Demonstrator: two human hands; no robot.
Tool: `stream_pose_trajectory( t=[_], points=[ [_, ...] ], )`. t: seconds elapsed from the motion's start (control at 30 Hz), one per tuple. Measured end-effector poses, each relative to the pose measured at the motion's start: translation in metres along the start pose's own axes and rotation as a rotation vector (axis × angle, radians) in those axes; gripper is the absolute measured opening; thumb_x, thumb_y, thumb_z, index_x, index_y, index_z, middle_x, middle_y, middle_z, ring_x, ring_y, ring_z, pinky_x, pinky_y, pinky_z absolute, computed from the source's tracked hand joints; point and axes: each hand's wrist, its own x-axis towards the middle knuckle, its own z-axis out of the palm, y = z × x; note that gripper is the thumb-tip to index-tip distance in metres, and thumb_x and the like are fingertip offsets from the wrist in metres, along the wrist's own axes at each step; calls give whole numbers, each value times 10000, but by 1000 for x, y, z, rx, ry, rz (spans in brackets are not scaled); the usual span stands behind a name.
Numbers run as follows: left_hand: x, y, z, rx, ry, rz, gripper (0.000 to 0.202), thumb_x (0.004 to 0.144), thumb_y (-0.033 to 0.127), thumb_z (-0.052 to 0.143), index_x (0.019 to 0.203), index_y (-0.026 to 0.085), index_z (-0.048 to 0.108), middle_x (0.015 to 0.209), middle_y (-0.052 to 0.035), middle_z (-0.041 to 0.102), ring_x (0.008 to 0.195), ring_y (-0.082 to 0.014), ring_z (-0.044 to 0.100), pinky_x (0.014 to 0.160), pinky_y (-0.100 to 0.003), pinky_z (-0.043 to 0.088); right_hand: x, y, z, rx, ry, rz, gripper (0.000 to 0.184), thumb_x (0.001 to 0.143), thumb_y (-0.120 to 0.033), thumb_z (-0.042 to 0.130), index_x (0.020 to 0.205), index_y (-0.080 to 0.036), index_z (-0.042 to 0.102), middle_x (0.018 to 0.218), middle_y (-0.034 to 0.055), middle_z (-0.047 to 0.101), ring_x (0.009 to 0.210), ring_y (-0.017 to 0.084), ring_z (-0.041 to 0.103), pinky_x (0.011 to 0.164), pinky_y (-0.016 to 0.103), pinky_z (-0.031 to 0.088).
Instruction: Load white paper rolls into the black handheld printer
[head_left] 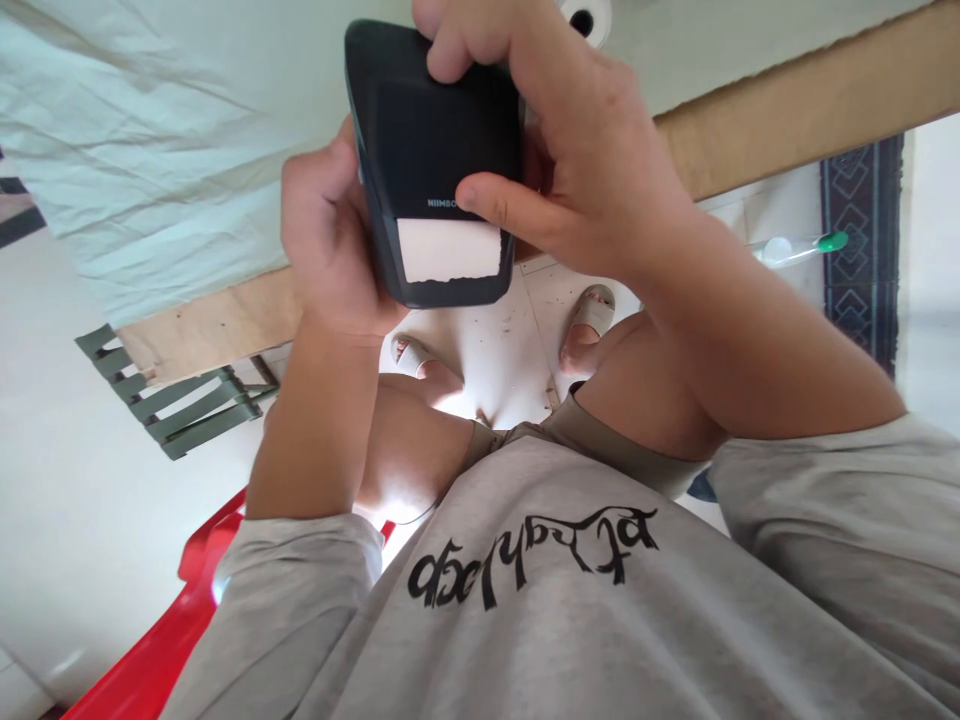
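Observation:
A black handheld label printer (442, 130) with "NIIMBO…" lettering is held up at the top middle of the head view. A piece of white label paper (450, 248) with a ragged edge shows at its near end. My left hand (326, 225) is wrapped round the printer's left side and underside, its fingertips mostly hidden behind it. On the other side my right hand (577, 140) grips the printer, thumb on the top face near the lettering and bent fingers over the far edge.
A white paper roll (600, 22) lies on the table behind my right hand. Pale green cloth (187, 120) covers the table, with a wooden edge (217, 320). A clear bottle with a green cap (832, 242), a dark patterned mat (861, 280), a green strapped rack (180, 400) and a red object (150, 650) surround me.

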Motion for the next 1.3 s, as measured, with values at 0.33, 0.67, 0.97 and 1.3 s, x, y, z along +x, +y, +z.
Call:
stream_pose_trajectory(
  t=[0.33, 0.67, 0.97, 1.3],
  points=[
    [3, 0, -5, 236, 111, 213, 352, 812, -32, 188, 736, 61, 518, 622, 13, 224, 479, 30, 391, 471, -46, 347, -2, -3, 3, 34, 49, -49, 425, 841, -379, 336, 1155, -99, 393, 1204, 59, 458, 1185, 72, 432, 1042, 220, 376],
    [2, -1, 0, 238, 78, 244, 384, 802, -38, 186, 789, 79, 551, 598, 9, 316, 628, -31, 517, 528, -96, 374, 1, 0, 1, 37, -26, -56, 514, 798, -478, 364, 1188, -147, 315, 1262, 31, 398, 1297, 88, 344, 1090, 236, 340],
    [3, -5, -6, 126, -84, 209, 306, 845, 266, 271, 804, 191, 565, 736, -28, 494, 780, -159, 552, 746, -310, 481, 3, -4, -9, -123, 154, 77, 392, 772, -459, 464, 1016, -154, 497, 991, 4, 542, 895, 47, 504, 822, 207, 464],
    [5, -10, -13, 119, -101, 194, 149, 792, 293, 489, 833, 221, 613, 830, -12, 655, 824, -188, 599, 793, -340, 478, 11, -21, -1, 304, 565, 173, 286, 793, -173, 415, 593, -144, 213, 577, -37, 339, 554, -18, 436, 540, 141, 291]
  ],
)
